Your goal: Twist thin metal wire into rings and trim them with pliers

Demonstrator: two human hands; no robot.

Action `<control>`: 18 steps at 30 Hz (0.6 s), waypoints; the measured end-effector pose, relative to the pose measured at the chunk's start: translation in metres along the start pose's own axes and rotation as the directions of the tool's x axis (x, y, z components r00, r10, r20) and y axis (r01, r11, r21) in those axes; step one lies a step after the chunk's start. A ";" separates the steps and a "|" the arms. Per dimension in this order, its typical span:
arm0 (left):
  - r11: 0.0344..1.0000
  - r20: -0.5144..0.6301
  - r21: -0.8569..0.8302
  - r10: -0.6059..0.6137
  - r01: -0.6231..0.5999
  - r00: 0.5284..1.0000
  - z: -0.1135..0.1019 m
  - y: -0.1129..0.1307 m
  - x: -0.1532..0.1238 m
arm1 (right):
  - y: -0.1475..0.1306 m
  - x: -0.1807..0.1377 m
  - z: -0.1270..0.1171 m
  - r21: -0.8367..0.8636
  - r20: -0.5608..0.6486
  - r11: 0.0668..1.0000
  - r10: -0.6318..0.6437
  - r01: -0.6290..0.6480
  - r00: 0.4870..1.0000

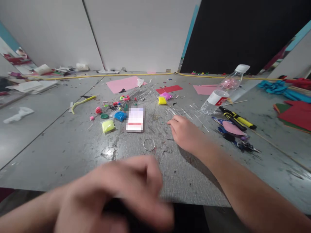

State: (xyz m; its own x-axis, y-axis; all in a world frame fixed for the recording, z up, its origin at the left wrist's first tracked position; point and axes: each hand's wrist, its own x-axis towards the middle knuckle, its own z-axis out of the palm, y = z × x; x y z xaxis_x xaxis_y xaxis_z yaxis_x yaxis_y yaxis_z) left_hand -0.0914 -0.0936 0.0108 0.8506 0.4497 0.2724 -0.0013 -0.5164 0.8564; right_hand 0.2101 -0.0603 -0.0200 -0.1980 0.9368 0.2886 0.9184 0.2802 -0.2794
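Observation:
My right hand (183, 134) rests low over the grey table, fingers bent and pressed together beside thin clear strands (186, 113). Whatever its fingertips may pinch is too small to make out. A thin dark sliver (170, 139) pokes out by the palm. Close to the camera, my left hand (116, 187) hangs over the table's front edge with bent fingers. Motion smears it, and I cannot tell whether it holds anything. Between the hands lies a thin silvery ring (149, 145), touched by neither. Just behind the ring is a white box-like item (135, 119), blurred out by pixelation.
Left of centre are yellow-green (108, 126) and blue clay packets (120, 116); a yellow packet (162, 100) lies farther back. On the right stand a clear bottle (220, 94), yellow-black pliers (236, 118) and keys (244, 145). Pink paper (123, 84) lies near the back wall (141, 35).

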 end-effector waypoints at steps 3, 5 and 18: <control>0.984 -0.083 0.146 -0.087 0.098 0.993 -0.019 -0.014 0.057 | -0.005 0.000 -0.009 0.379 0.006 0.917 0.133 -0.125 0.991; 0.893 -0.104 0.438 -0.065 0.104 0.992 -0.027 -0.031 0.077 | -0.009 0.000 -0.011 0.682 0.125 0.692 0.209 -0.237 0.970; 0.727 0.047 0.679 -0.183 0.103 0.982 -0.015 -0.079 0.067 | -0.025 0.001 0.031 0.935 0.351 -0.040 0.267 -0.353 0.898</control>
State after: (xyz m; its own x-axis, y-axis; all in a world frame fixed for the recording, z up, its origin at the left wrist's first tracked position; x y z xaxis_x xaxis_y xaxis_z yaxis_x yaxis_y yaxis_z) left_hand -0.0418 -0.0119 -0.0322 0.8601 0.5020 0.0903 0.4439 -0.8239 0.3523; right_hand 0.1763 -0.0605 -0.0408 -0.0530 0.9892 -0.1367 -0.2867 -0.1462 -0.9468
